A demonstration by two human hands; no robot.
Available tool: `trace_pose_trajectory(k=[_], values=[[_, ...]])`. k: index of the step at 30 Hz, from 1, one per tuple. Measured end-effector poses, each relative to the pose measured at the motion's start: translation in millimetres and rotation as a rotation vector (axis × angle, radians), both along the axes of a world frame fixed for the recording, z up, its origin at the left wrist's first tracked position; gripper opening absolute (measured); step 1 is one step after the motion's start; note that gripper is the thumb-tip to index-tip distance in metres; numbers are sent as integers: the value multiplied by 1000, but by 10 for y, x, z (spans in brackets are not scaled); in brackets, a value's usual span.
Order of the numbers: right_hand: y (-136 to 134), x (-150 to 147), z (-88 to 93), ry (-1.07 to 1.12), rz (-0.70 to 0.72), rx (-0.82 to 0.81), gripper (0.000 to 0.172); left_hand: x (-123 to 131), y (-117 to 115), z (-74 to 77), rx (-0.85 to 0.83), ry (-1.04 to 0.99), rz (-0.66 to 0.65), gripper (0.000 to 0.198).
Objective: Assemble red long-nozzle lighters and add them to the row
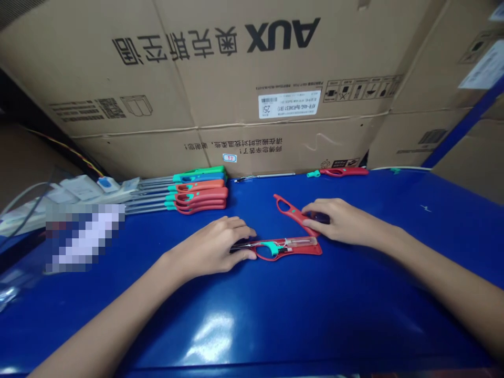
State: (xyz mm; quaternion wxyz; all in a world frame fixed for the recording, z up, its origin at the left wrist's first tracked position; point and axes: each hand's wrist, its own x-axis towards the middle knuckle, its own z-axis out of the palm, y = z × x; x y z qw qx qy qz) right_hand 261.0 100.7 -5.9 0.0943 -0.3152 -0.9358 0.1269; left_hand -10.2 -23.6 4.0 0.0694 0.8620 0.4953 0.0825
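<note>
My left hand (224,244) is closed round the metal-tube end of an opened stick lighter (289,251), which lies flat on the blue table. Its red half-shell shows the inside: a teal trigger, thin wires and a clear fuel tank. To the right, my right hand (333,220) pinches the loose red casing half (293,212), tilted just behind the opened lighter. A dark, rounded object (319,217), perhaps a tool handle, also sits in the right hand; my fingers hide most of it.
A stack of lighters (200,194) in red, orange, blue and green lies at the back left, beside a white power strip (74,194). Another red casing (346,171) and a metal rod (271,175) lie along the large cardboard box (220,105).
</note>
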Motion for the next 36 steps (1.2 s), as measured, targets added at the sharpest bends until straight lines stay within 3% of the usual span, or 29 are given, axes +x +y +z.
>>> trace_pose_trajectory(k=[3,6,10,13,18,25,32,36], values=[[28,1,-31,-52,-37,32,42,-54,-2,32,-21,-41,7,12],[28,-6,-57,-82,-74,43,47,-73,1,14,-36,-78,4,9],[3,-23,-82,-115,-107,99,32,-48,4,-24,-9,-82,4,11],[-2,-28,-102,-138,-129,146,31,-37,2,-34,-1,-88,19,14],[13,-19,-97,-106,-71,90,40,-52,1,-47,-24,-99,11,15],[-4,18,37,-15,-27,62,38,-72,30,-45,6,-79,30,16],[-163,2,149,48,125,-66,32,-172,43,22,161,16,101,31],[-233,-21,139,31,166,-98,31,-151,19,49,137,19,58,27]])
